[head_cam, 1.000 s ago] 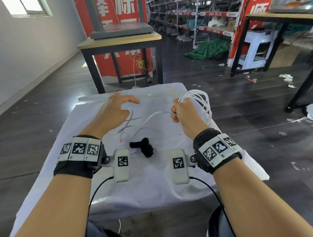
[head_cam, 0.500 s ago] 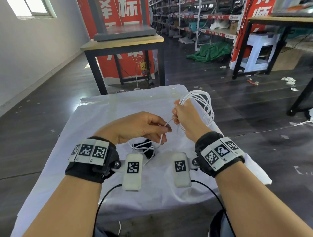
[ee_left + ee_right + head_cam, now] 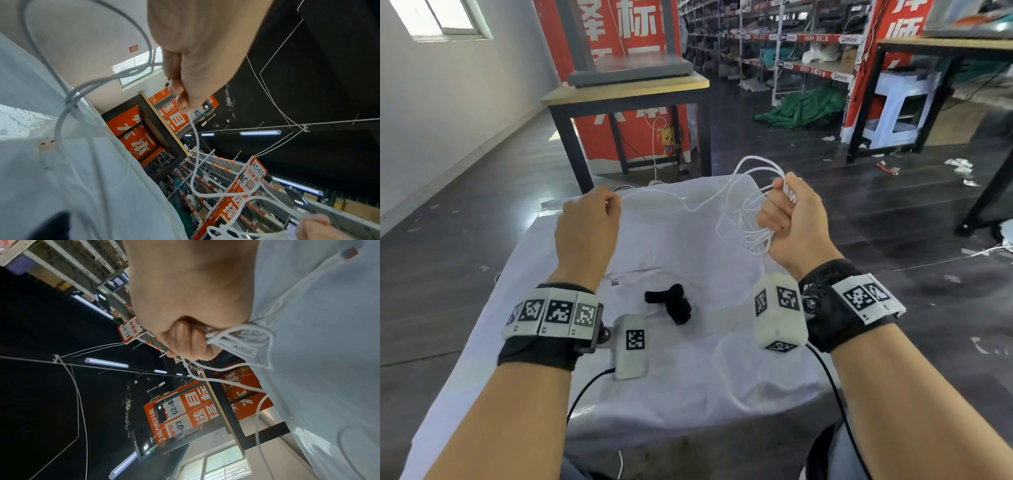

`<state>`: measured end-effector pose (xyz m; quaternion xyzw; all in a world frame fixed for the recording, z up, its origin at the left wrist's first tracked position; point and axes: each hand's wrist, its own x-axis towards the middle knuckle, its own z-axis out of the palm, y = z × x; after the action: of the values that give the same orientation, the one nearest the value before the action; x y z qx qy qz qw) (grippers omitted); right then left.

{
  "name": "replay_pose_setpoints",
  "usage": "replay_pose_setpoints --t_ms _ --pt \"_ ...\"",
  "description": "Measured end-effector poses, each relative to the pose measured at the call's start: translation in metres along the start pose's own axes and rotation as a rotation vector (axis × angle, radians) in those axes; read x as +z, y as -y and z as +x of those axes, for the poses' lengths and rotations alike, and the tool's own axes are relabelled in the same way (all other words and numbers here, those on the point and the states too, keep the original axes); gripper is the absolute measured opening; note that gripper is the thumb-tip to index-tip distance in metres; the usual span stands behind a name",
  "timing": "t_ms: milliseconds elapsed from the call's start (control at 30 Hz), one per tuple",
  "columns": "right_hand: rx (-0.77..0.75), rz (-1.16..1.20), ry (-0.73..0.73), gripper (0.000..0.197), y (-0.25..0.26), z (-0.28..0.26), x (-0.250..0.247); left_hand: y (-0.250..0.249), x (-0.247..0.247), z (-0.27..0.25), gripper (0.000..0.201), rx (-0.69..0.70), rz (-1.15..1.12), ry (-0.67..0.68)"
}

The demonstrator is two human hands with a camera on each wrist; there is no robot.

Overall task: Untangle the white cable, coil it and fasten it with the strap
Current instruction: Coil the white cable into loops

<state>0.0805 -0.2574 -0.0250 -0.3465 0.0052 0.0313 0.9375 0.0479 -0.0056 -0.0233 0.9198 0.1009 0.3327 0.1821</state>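
My right hand (image 3: 787,209) grips a bundle of loops of the white cable (image 3: 748,219) above the table's far right; the same fist shows in the right wrist view with the cable (image 3: 242,340) spilling from it. My left hand (image 3: 599,212) pinches a single strand of the cable (image 3: 194,146), which stretches across to the bundle. Below the left hand the rest of the strand hangs to the cloth, and its USB plug (image 3: 47,144) lies there. The black strap (image 3: 671,303) lies loose on the white cloth (image 3: 688,377) between my wrists.
The small table under the cloth ends just beyond my hands. A wooden-topped desk with black legs (image 3: 626,92) stands behind it, before a red banner. Shelving racks, a green tarp (image 3: 804,108) and another desk are at the back right, over a dark floor.
My left hand moved from beside the right hand up and out to the left, drawing a strand of cable taut between them. The right hand turned and lifted with the bundle.
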Motion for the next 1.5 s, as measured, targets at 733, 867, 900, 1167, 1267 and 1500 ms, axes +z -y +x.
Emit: replay_pose_setpoints --t_ms 733,867,900,1167,1267,1500 --pt "0.488 -0.294 0.319 0.032 -0.008 -0.013 0.012 -0.02 0.012 -0.015 0.036 0.062 -0.154 0.155" --pt "0.53 -0.066 0.408 0.027 -0.004 -0.01 0.012 -0.021 0.018 -0.017 0.043 0.079 -0.136 0.39" --pt "0.539 0.022 0.439 0.025 -0.003 -0.009 0.011 -0.022 0.019 -0.017 0.039 0.088 -0.137 0.438" --pt "0.294 0.684 0.262 0.034 0.004 0.008 -0.008 -0.018 0.022 -0.021 0.029 0.117 -0.035 0.678" --pt "0.126 0.777 0.058 0.043 0.012 0.012 -0.013 -0.016 0.02 -0.021 0.026 0.123 -0.025 0.767" --pt "0.001 0.441 -0.065 0.03 0.004 0.006 -0.004 -0.024 0.006 -0.021 0.01 0.136 0.024 0.957"
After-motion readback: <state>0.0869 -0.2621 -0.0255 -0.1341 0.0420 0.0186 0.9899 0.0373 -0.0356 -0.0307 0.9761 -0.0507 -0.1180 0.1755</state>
